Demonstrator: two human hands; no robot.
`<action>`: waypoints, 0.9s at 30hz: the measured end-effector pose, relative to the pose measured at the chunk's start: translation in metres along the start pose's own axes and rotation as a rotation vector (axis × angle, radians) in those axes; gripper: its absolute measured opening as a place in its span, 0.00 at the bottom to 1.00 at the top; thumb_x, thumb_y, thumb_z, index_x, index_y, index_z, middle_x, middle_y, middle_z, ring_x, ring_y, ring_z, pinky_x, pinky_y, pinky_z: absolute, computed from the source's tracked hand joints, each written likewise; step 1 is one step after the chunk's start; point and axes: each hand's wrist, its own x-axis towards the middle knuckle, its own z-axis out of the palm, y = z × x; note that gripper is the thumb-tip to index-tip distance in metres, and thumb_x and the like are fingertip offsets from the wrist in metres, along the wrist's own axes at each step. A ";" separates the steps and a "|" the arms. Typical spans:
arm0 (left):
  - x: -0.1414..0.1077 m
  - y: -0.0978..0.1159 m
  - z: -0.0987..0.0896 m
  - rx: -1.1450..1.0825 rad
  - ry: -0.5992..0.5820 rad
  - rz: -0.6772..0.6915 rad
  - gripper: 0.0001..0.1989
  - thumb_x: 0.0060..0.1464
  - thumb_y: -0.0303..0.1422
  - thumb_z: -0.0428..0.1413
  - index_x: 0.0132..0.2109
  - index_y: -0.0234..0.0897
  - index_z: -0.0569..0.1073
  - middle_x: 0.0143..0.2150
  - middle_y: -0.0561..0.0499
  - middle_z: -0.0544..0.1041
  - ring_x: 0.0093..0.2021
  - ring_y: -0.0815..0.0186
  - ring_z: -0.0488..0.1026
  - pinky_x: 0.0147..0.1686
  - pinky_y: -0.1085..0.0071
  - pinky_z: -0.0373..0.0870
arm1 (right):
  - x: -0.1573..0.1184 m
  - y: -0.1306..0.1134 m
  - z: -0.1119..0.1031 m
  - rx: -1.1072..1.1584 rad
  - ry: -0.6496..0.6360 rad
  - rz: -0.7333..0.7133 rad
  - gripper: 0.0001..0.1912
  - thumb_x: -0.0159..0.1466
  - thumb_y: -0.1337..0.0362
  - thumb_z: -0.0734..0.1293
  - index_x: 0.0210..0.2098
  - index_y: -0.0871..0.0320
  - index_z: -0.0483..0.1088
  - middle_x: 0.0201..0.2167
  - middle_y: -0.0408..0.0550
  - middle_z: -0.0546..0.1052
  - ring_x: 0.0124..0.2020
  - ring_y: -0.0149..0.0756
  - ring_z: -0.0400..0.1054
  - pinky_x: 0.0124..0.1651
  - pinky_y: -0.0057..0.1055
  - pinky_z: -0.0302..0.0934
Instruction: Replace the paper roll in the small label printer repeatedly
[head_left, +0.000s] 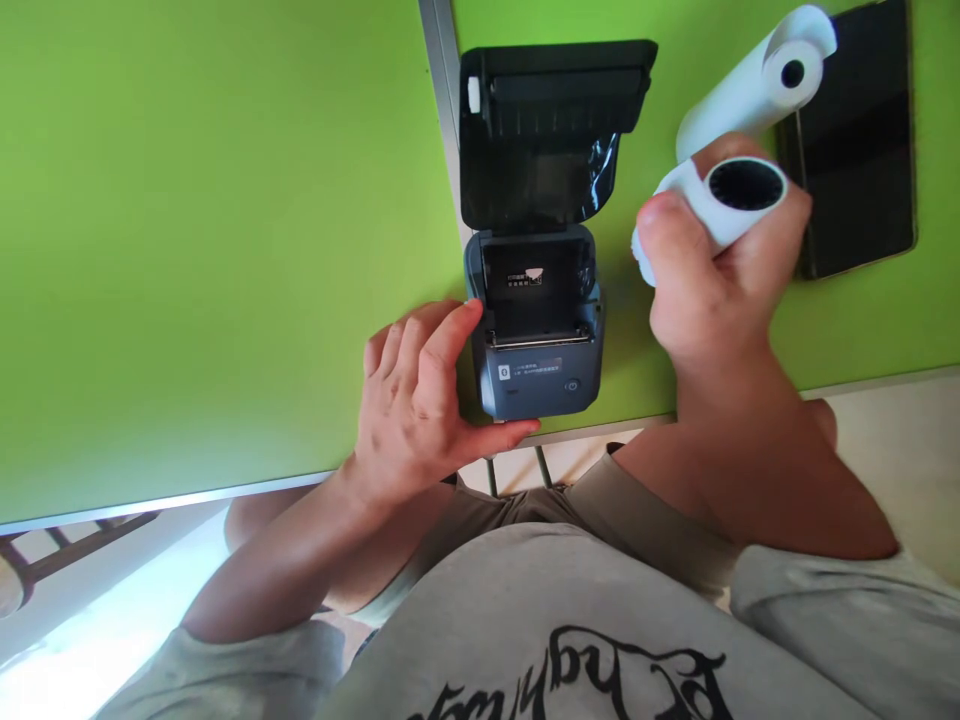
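Note:
A small dark blue-grey label printer (541, 385) sits near the table's front edge, its black lid (534, 180) swung up and back. Its inner bay shows a small sticker, and no roll lies in it. My left hand (420, 390) grips the printer's near left corner, forefinger on the left side and thumb along the front edge. To the right of the printer, my right hand (720, 270) is closed around a white label roll (686, 190), its wide dark hollow core facing up. The roll's lower part is hidden by my fingers.
Behind my right hand lies a longer white paper roll (739, 95) with a loose outer end. It partly overlaps a dark flat tablet-like device (862, 150). The green tabletop (210, 250) has a grey seam (442, 70) running behind the printer and a metal-trimmed front edge.

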 end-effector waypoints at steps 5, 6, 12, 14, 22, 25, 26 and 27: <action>0.000 -0.001 -0.001 0.001 0.016 0.027 0.48 0.56 0.64 0.56 0.71 0.37 0.54 0.56 0.37 0.77 0.52 0.48 0.76 0.50 0.58 0.66 | 0.002 0.000 0.000 -0.194 -0.039 -0.075 0.19 0.67 0.53 0.67 0.27 0.53 0.56 0.21 0.38 0.62 0.24 0.28 0.55 0.31 0.33 0.51; 0.000 -0.001 -0.001 -0.002 0.020 0.030 0.48 0.57 0.63 0.56 0.71 0.36 0.55 0.56 0.37 0.78 0.53 0.49 0.76 0.50 0.58 0.66 | 0.002 0.000 0.000 -0.216 -0.036 -0.095 0.17 0.68 0.52 0.66 0.29 0.54 0.59 0.22 0.38 0.63 0.25 0.28 0.57 0.33 0.33 0.52; 0.000 -0.001 -0.002 -0.019 0.024 0.032 0.47 0.58 0.62 0.57 0.71 0.38 0.53 0.56 0.39 0.78 0.54 0.50 0.77 0.51 0.60 0.67 | 0.005 0.011 -0.007 -0.442 -0.043 -0.258 0.15 0.69 0.51 0.65 0.45 0.56 0.69 0.38 0.45 0.76 0.39 0.34 0.71 0.45 0.39 0.66; 0.000 -0.001 -0.002 -0.011 0.022 0.034 0.47 0.58 0.62 0.56 0.71 0.38 0.53 0.56 0.38 0.78 0.54 0.50 0.77 0.50 0.59 0.68 | 0.006 0.014 -0.009 -0.460 -0.074 -0.271 0.15 0.68 0.56 0.68 0.50 0.55 0.70 0.45 0.49 0.80 0.47 0.40 0.76 0.51 0.42 0.69; 0.000 -0.001 -0.002 -0.017 0.013 0.018 0.49 0.56 0.63 0.56 0.72 0.39 0.52 0.56 0.38 0.78 0.54 0.50 0.77 0.49 0.59 0.67 | 0.001 0.012 -0.008 -0.499 -0.186 -0.175 0.24 0.67 0.59 0.65 0.62 0.46 0.62 0.54 0.51 0.77 0.56 0.47 0.74 0.55 0.48 0.71; 0.000 -0.001 -0.002 -0.025 0.014 0.020 0.48 0.56 0.62 0.58 0.72 0.38 0.53 0.56 0.39 0.78 0.54 0.50 0.77 0.49 0.59 0.67 | 0.004 0.008 -0.018 -0.448 -0.123 -0.339 0.24 0.65 0.57 0.64 0.61 0.47 0.66 0.53 0.50 0.74 0.56 0.50 0.71 0.51 0.50 0.68; 0.000 -0.001 -0.002 -0.022 0.014 0.023 0.48 0.56 0.62 0.58 0.71 0.38 0.54 0.56 0.39 0.78 0.53 0.50 0.77 0.49 0.59 0.67 | 0.007 0.008 -0.024 -0.452 -0.073 -0.365 0.24 0.64 0.56 0.64 0.59 0.48 0.68 0.52 0.48 0.73 0.55 0.50 0.70 0.50 0.51 0.66; 0.000 -0.001 -0.002 -0.015 0.014 0.025 0.48 0.56 0.63 0.57 0.71 0.38 0.54 0.56 0.39 0.78 0.53 0.50 0.76 0.49 0.59 0.67 | 0.010 0.009 -0.031 -0.477 -0.009 -0.363 0.23 0.63 0.56 0.65 0.57 0.48 0.70 0.51 0.47 0.74 0.55 0.50 0.69 0.49 0.51 0.65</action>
